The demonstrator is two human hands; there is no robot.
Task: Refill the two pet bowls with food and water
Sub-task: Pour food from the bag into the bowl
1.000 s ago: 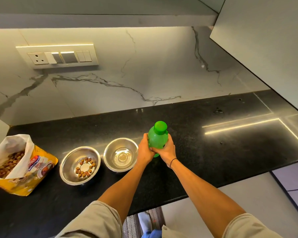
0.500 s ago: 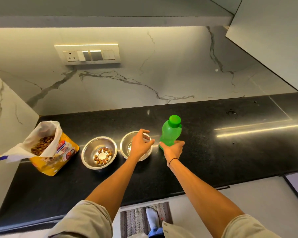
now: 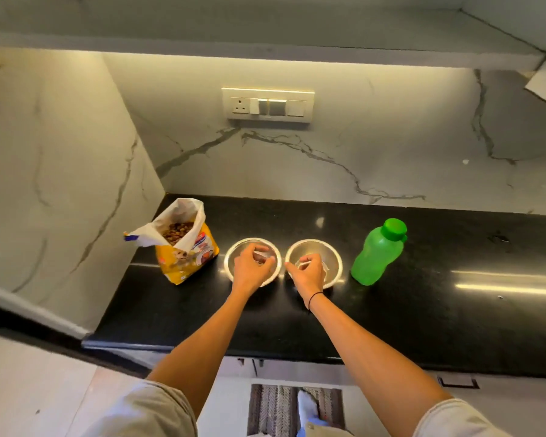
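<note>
Both hands have left the capped green bottle (image 3: pixel 377 252), now standing alone on the black surface (image 3: pixel 423 326). Left hand (image 3: pixel 252 269) fingers curl onto the food bowl (image 3: pixel 234 258), right hand (image 3: pixel 308 274) onto the water bowl (image 3: pixel 333 257); pouring looks finished.

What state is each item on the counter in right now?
Bag: open, upright, kibble inside.
Left bowl: upright, left hand over it.
Right bowl: upright, right hand at its near rim.
Bottle: capped, standing, untouched.
</note>
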